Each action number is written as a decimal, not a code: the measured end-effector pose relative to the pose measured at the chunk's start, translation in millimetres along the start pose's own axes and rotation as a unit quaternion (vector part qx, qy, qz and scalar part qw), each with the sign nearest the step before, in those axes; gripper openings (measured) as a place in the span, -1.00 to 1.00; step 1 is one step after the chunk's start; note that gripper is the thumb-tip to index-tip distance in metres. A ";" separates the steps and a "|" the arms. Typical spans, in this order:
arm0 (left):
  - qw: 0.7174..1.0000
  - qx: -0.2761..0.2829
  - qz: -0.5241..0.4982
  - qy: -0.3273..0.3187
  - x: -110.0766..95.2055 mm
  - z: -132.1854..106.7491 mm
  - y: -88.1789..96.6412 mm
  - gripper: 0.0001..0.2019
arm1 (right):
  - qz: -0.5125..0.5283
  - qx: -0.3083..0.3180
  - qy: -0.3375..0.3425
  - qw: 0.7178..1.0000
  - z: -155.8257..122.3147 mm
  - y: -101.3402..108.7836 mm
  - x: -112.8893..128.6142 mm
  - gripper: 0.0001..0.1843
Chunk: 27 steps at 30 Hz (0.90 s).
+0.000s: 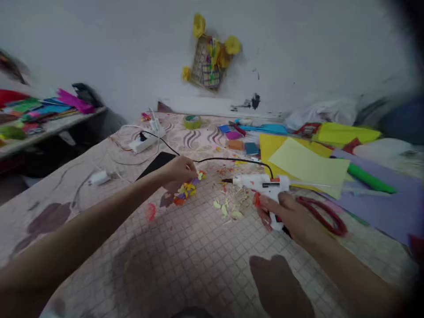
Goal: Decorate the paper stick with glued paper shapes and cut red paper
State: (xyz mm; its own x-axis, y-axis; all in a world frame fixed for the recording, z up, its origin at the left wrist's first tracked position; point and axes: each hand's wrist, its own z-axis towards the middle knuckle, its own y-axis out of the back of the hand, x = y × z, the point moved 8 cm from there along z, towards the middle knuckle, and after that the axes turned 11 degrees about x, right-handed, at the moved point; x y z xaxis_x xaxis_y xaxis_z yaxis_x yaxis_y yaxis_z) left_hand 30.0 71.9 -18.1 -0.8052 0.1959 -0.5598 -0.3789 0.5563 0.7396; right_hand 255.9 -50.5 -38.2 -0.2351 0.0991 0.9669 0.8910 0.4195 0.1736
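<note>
My right hand (276, 210) is wrapped round the grip of a white hot glue gun (253, 181). Its dark nozzle points left, and a clear glue stick (309, 183) juts from the back. My left hand (180, 169) is closed in a pinch, with a small pale-yellow and purple paper flower (200, 175) at its fingertips. Just below that hand lies a cluster of yellow, orange and purple paper pieces (185, 192). Between my hands are light-green paper petals (225, 208) and thin scraps. A red-handled pair of scissors (324, 216) lies beside my right wrist.
A black cable (225, 159) runs from the power strip (147, 140) to the glue gun. Behind my left hand is a black flat object (157, 164). Tape (192, 122) stands at the back; coloured sheets (308, 165) and a green tube (371, 179) cover the right.
</note>
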 end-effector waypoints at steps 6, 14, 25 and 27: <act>0.999 -0.017 0.038 0.012 2.5 7.5 0.9 -0.82 | 0.027 -0.009 -0.001 1.000 -3.7 0.6 1.5 -0.49; 0.997 -0.024 0.071 0.008 4.5 13.5 -5.5 -0.85 | 0.047 -0.006 0.000 0.999 -0.8 0.6 -2.3 -0.50; 0.982 -0.172 0.057 -0.052 -21.3 -21.2 26.3 -0.72 | 0.087 -0.011 0.023 0.996 -0.6 5.3 -1.4 -0.54; 0.967 -0.213 0.090 -0.111 -45.2 -42.0 20.3 -0.77 | 0.095 -0.015 0.034 0.995 -0.3 6.6 1.1 -0.55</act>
State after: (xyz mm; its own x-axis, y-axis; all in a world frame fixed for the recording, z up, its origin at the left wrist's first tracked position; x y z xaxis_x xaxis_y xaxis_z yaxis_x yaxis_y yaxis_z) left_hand 39.6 40.5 38.0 -0.7764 0.4529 -0.4382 -0.4323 0.1232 0.8933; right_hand 261.6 -48.0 -36.0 -0.0346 0.1126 0.9930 0.9281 0.3721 -0.0098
